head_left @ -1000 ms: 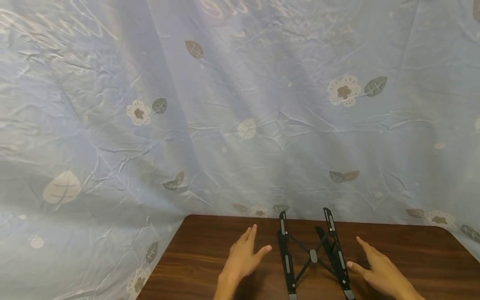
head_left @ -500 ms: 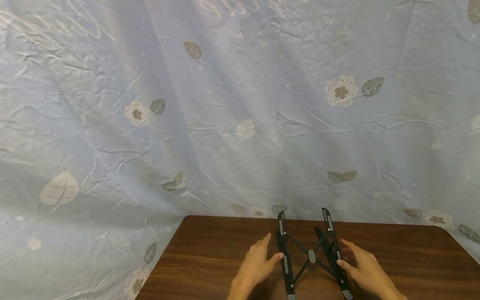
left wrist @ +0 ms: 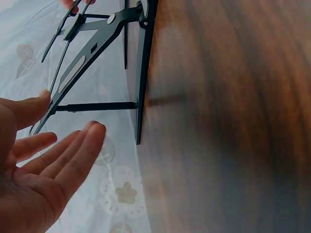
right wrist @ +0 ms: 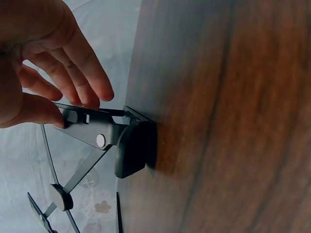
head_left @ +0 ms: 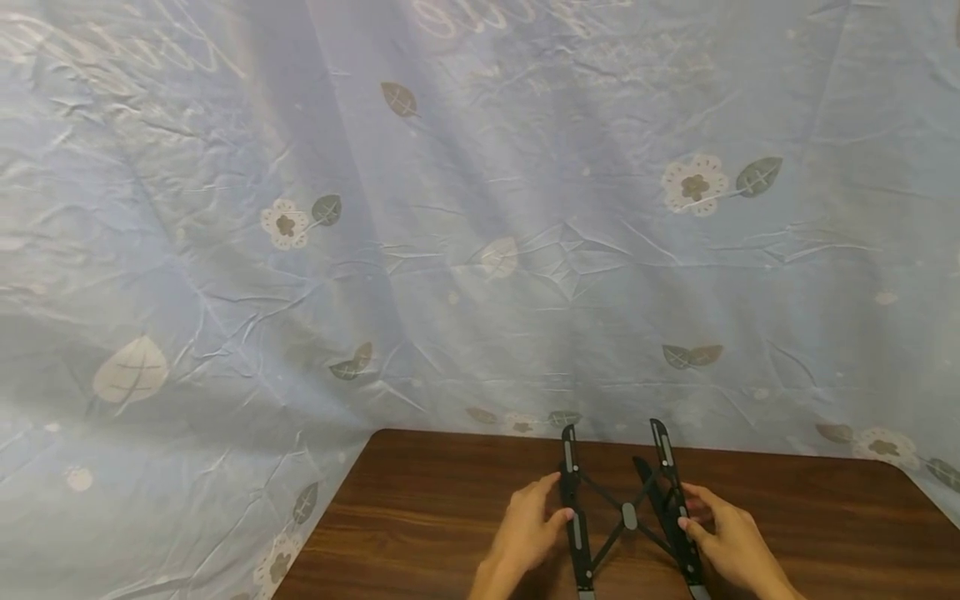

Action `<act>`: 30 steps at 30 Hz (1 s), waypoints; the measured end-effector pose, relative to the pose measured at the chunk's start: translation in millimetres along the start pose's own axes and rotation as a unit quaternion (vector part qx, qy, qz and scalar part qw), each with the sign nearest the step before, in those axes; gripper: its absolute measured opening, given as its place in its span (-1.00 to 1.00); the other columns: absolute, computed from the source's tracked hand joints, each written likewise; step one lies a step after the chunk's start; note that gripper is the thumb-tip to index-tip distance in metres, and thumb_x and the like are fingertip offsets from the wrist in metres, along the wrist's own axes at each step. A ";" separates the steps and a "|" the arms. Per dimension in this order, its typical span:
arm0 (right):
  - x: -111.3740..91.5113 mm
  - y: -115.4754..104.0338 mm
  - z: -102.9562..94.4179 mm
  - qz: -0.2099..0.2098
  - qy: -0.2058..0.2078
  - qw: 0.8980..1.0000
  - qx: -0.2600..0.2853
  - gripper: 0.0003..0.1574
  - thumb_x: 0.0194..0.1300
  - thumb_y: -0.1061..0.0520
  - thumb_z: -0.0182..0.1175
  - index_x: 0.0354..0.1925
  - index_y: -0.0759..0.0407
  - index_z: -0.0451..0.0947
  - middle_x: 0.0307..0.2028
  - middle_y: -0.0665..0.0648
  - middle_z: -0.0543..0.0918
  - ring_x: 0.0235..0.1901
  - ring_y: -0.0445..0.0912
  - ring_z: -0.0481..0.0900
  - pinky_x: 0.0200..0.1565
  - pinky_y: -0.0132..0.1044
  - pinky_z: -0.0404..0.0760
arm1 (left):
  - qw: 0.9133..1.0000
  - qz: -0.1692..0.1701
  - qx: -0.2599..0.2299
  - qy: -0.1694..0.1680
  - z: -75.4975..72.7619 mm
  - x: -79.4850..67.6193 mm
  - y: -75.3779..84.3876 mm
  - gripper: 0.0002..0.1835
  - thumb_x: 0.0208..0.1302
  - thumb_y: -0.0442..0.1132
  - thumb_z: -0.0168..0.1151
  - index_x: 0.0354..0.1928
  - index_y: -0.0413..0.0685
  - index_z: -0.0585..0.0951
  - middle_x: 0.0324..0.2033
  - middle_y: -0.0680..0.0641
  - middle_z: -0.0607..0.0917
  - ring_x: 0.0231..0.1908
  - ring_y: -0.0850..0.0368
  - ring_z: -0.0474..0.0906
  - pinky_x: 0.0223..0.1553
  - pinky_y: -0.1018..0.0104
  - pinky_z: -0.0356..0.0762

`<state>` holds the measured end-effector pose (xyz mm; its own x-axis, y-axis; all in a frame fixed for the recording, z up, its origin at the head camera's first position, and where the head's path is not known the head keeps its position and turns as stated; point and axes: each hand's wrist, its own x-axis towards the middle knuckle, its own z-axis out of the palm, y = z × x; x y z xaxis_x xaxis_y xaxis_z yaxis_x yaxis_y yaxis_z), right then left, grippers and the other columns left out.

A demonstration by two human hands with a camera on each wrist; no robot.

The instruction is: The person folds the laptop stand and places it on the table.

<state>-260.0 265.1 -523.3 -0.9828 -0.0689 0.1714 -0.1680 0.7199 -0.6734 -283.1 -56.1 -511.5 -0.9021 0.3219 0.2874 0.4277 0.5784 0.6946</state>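
Note:
A black folding laptop stand [head_left: 628,517] stands unfolded on the table, its two rails joined by crossed bars with a grey hub. At its left rail is my left hand [head_left: 527,527]. In the left wrist view that thumb [left wrist: 36,108] touches the rail, while the other fingers [left wrist: 80,155] reach out fairly straight below it. My right hand [head_left: 729,537] pinches the right rail. The right wrist view has its thumb [right wrist: 41,110] against one face of the rail and the curled fingers [right wrist: 82,82] at the other side.
The brown wood-grain table [head_left: 420,508] has rounded back corners. Close behind it hangs a pale blue-grey cloth [head_left: 480,333] printed with leaves and flowers, which also covers the left side.
Both hands have moved inward from either side to the stand's rails. My right thumb and fingers have come round the right rail. The stand keeps its place on the table.

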 end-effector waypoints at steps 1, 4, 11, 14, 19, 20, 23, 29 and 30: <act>0.3 0.6 0.1 0.001 0.002 1.000 0.004 -0.29 0.47 0.19 0.36 0.47 0.36 0.41 0.13 0.33 0.75 0.01 0.12 0.77 0.05 0.16 0.79 | 1.000 0.003 -0.012 0.002 0.9 0.5 -0.1 -0.35 0.44 -0.21 0.41 0.47 -0.30 0.47 0.25 -0.41 0.68 -0.11 0.03 0.79 -0.03 0.25 0.83; 1.2 3.3 0.5 0.009 0.006 1.000 0.016 -0.30 0.46 0.18 0.36 0.46 0.31 0.43 0.11 0.30 0.76 -0.01 0.06 0.77 0.00 0.07 0.81 | 0.999 0.009 -0.051 0.009 3.0 1.5 0.3 -0.39 0.42 -0.30 0.42 0.44 -0.34 0.49 0.16 -0.41 0.72 -0.17 0.01 0.82 -0.16 0.38 0.81; 7.7 11.0 0.8 0.040 -0.017 0.994 0.104 -0.31 0.52 0.19 0.30 0.49 0.32 0.37 0.14 0.40 0.66 -0.16 -0.03 0.78 -0.20 -0.24 0.86 | 0.993 -0.006 -0.114 0.026 9.2 3.2 -0.7 -0.42 0.37 -0.44 0.40 0.40 -0.33 0.53 0.06 -0.36 0.76 -0.17 -0.04 0.83 -0.27 0.44 0.79; 10.8 12.9 -0.3 0.048 -0.030 0.989 0.137 -0.29 0.54 0.17 0.29 0.51 0.32 0.34 0.14 0.39 0.63 -0.04 0.03 0.76 -0.15 -0.17 0.87 | 0.988 -0.016 -0.148 0.028 12.2 4.1 -2.1 -0.41 0.34 -0.52 0.39 0.40 -0.33 0.53 0.00 -0.34 0.75 -0.24 0.10 0.80 -0.35 0.42 0.80; 11.5 18.1 -0.5 0.059 -0.053 0.977 0.196 -0.24 0.55 0.17 0.27 0.55 0.35 0.26 0.13 0.38 0.59 0.12 0.16 0.70 -0.04 0.04 0.87 | 0.981 -0.031 -0.191 0.024 15.1 4.4 -2.2 -0.40 0.33 -0.59 0.35 0.41 -0.36 0.51 -0.08 -0.26 0.73 -0.33 0.21 0.74 -0.41 0.36 0.81; 11.7 19.1 -0.4 0.059 -0.055 0.976 0.202 -0.24 0.56 0.17 0.27 0.55 0.35 0.26 0.13 0.38 0.59 0.12 0.16 0.69 -0.04 0.05 0.87 | 0.980 -0.033 -0.195 0.024 15.3 4.6 -2.1 -0.40 0.32 -0.59 0.35 0.41 -0.37 0.52 -0.09 -0.25 0.73 -0.35 0.21 0.74 -0.42 0.36 0.81; 13.3 21.0 -1.2 0.050 -0.062 0.974 0.210 -0.25 0.57 0.16 0.26 0.55 0.36 0.25 0.11 0.38 0.62 0.09 0.12 0.69 -0.09 0.05 0.87 | 0.977 -0.037 -0.208 0.026 15.4 6.3 -2.1 -0.42 0.32 -0.60 0.35 0.39 -0.37 0.53 -0.16 -0.19 0.73 -0.39 0.24 0.71 -0.43 0.33 0.82; 19.2 22.1 -5.9 0.030 -0.085 0.972 0.218 -0.27 0.58 0.12 0.25 0.51 0.40 0.26 0.07 0.38 0.64 0.03 0.05 0.68 -0.13 -0.01 0.84 | 0.971 -0.044 -0.235 0.025 12.9 10.9 -3.1 -0.47 0.32 -0.62 0.33 0.33 -0.36 0.57 -0.27 -0.11 0.76 -0.41 0.16 0.75 -0.42 0.18 0.85; 20.3 22.2 -6.5 0.030 -0.089 0.971 0.219 -0.27 0.58 0.11 0.25 0.51 0.40 0.26 0.08 0.38 0.64 0.03 0.06 0.67 -0.12 -0.01 0.85 | 0.969 -0.045 -0.240 0.024 12.2 11.7 -3.3 -0.48 0.32 -0.63 0.32 0.32 -0.36 0.58 -0.28 -0.11 0.76 -0.40 0.14 0.76 -0.42 0.16 0.85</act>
<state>-283.2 284.2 -530.1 -0.9830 -0.1824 0.0219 -0.0884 0.3654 -0.9266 -294.3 -45.0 -518.5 -0.9412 0.2446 0.2329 0.2809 0.1838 0.9420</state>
